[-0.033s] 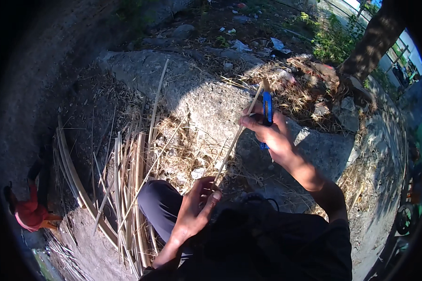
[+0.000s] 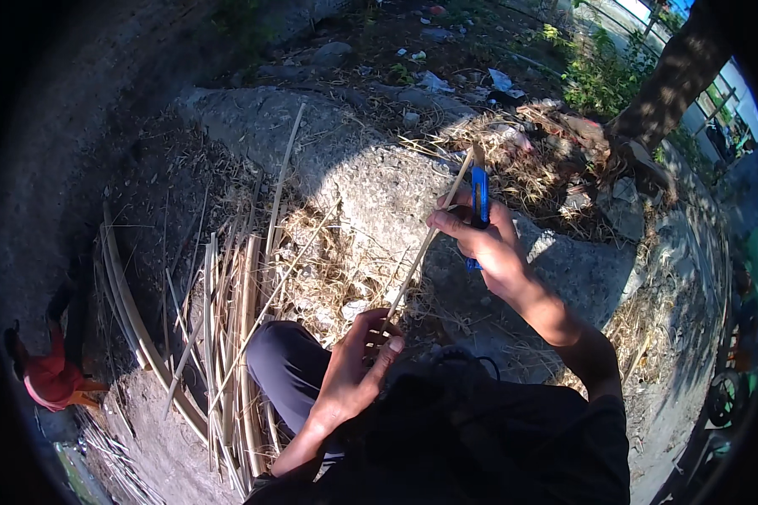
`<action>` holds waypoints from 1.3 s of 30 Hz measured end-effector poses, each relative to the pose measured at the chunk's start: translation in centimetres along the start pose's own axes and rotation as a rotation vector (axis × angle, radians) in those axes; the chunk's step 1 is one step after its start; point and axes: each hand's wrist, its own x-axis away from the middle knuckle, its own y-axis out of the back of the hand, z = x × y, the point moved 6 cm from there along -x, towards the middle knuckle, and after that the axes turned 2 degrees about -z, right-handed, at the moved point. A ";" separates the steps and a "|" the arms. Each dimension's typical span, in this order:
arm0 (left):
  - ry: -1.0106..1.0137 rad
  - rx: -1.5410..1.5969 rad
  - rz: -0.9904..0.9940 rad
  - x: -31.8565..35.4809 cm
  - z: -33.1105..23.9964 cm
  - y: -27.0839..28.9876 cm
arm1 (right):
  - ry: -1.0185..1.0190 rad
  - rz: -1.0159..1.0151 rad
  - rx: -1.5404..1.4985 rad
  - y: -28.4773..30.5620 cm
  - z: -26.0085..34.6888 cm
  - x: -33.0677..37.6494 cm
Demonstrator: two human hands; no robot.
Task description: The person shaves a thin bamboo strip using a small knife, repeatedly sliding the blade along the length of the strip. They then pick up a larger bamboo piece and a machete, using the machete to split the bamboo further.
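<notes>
A thin pale strip, apparently of split bamboo or cane (image 2: 414,268), slants across in front of me. Its lower end lies in the curled fingers of my left hand (image 2: 349,366), near my knee. Farther up, my right hand (image 2: 493,244) pinches the same strip between thumb and fingers. That hand also grips a blue utility knife (image 2: 480,189), whose brownish blade (image 2: 478,155) points away from me beside the strip's upper end. The palm side of the right hand is hidden.
Long strips (image 2: 248,353) lie heaped left of my knee (image 2: 282,362). Dry shavings (image 2: 316,278) cover the ground by a concrete slab (image 2: 379,189). Debris (image 2: 556,160) and a tree trunk (image 2: 674,80) stand beyond. A person in red (image 2: 50,379) is at far left.
</notes>
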 end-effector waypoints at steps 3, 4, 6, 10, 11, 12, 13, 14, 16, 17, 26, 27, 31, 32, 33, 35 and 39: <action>0.084 -0.026 0.036 -2.4 -1.6 -1.5 | 0.051 0.040 0.070 -0.4 0.4 0.5; 0.088 -0.024 0.024 -2.9 -1.7 -1.1 | 0.044 0.037 0.090 -0.5 0.6 0.6; 0.130 0.017 0.026 -3.7 -0.9 -0.7 | 0.030 0.035 0.114 -0.9 1.0 0.8; 0.103 0.092 -0.092 -3.8 0.6 -0.4 | 0.267 0.028 0.293 -0.4 1.5 1.4; 0.094 0.071 -0.112 -3.6 0.4 -0.3 | 0.415 0.027 0.531 -0.7 1.4 2.3; 0.092 0.071 -0.112 -3.6 0.2 -0.3 | 0.567 0.024 0.771 -1.2 1.3 3.0; 0.087 0.043 -0.115 -3.6 0.0 -0.4 | 0.756 0.067 0.796 -1.9 1.4 3.5; 0.081 0.014 -0.118 -3.7 -0.1 -0.4 | 0.816 0.076 0.852 -2.3 1.2 3.8; 0.080 -0.011 -0.126 -3.5 -0.1 -0.3 | 0.840 0.114 0.878 -2.8 1.0 3.9; 0.077 -0.035 -0.132 -3.4 -0.2 -0.3 | 0.840 0.114 0.876 -2.7 1.0 3.7; -0.001 -0.191 -0.244 -2.9 -0.2 0.5 | 0.717 0.046 0.798 -1.1 1.3 0.8; 0.051 -0.226 -0.212 -2.7 0.1 0.5 | 0.698 -0.040 0.806 0.4 0.9 -0.4; 0.012 -0.190 -0.135 0.1 1.4 0.1 | 0.394 -0.223 0.910 9.6 -0.7 -8.0; 0.003 -0.189 -0.133 0.0 1.6 0.3 | 0.278 -0.260 0.834 12.0 -1.8 -8.4; 0.033 -0.216 -0.148 0.5 1.8 1.0 | 0.166 -0.280 0.731 13.0 -3.4 -9.0; 0.112 -0.216 -0.098 0.0 1.7 1.5 | 0.116 -0.266 0.595 16.4 -6.1 -8.3; -0.034 -0.486 -0.227 -0.5 1.1 5.2 | 0.135 -0.032 0.937 14.6 -12.3 -4.1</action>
